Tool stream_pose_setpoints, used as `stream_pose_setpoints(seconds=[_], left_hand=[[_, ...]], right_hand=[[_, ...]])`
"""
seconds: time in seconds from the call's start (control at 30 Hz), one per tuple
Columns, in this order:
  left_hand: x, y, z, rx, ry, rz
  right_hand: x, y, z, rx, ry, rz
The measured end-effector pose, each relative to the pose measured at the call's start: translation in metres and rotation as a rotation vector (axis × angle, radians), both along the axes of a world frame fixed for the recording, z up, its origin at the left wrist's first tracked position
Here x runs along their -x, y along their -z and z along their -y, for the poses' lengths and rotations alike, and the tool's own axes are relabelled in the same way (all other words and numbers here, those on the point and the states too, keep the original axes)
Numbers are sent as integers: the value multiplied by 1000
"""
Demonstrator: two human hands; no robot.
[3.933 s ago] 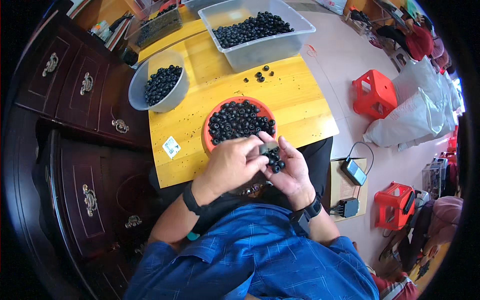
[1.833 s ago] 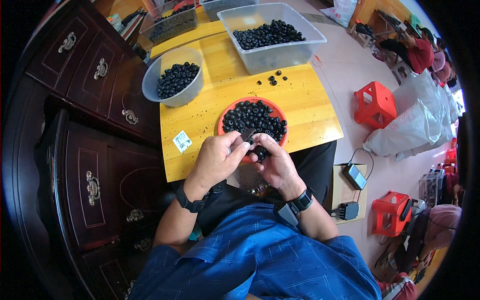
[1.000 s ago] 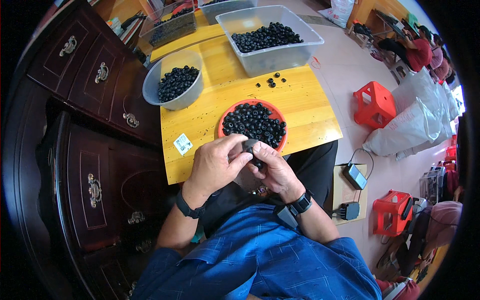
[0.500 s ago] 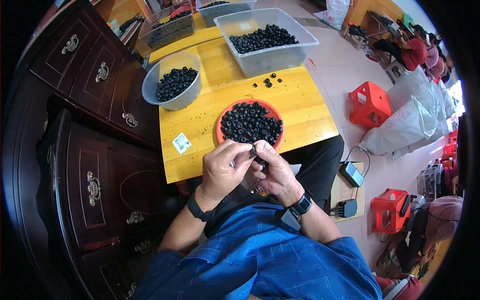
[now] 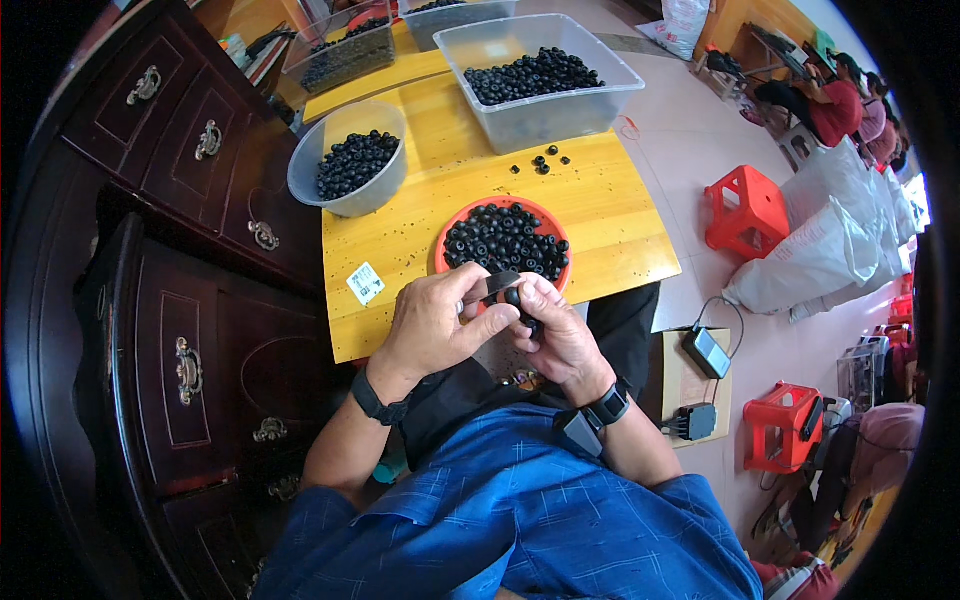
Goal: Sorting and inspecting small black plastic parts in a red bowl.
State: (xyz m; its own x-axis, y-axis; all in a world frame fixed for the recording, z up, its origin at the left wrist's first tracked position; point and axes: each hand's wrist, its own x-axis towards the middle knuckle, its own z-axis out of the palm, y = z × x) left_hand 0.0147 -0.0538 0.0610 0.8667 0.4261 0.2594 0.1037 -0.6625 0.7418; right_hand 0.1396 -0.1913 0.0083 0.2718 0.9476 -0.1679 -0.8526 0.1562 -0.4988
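In front of me stands the bench (image 5: 620, 225), and on it the bowl (image 5: 545, 217), with beads (image 5: 500, 235) inside. My left grip (image 5: 435, 315) and right grip (image 5: 560, 335) are at its near side; some beads seem to be in the right one, but fingers hide them partly. To the left lies the label (image 5: 366, 284), behind it the tub (image 5: 360, 202). Behind the bowl are loose beads (image 5: 543, 168), then the box (image 5: 550, 128). The cabinet (image 5: 175, 350) is at left, the stool (image 5: 747, 212) and sacks (image 5: 825, 265) at right.
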Motion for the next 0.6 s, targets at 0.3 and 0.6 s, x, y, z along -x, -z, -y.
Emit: stream_pose_setpoints(seconds=[0.3,0.6], left_hand=[[-10,-8,7,-155,19,-51],[-11,10,6,-302,22,11]], right_hand=[[-3,1,0,16,-28,-38],[-5,7,-1,31,13,7]])
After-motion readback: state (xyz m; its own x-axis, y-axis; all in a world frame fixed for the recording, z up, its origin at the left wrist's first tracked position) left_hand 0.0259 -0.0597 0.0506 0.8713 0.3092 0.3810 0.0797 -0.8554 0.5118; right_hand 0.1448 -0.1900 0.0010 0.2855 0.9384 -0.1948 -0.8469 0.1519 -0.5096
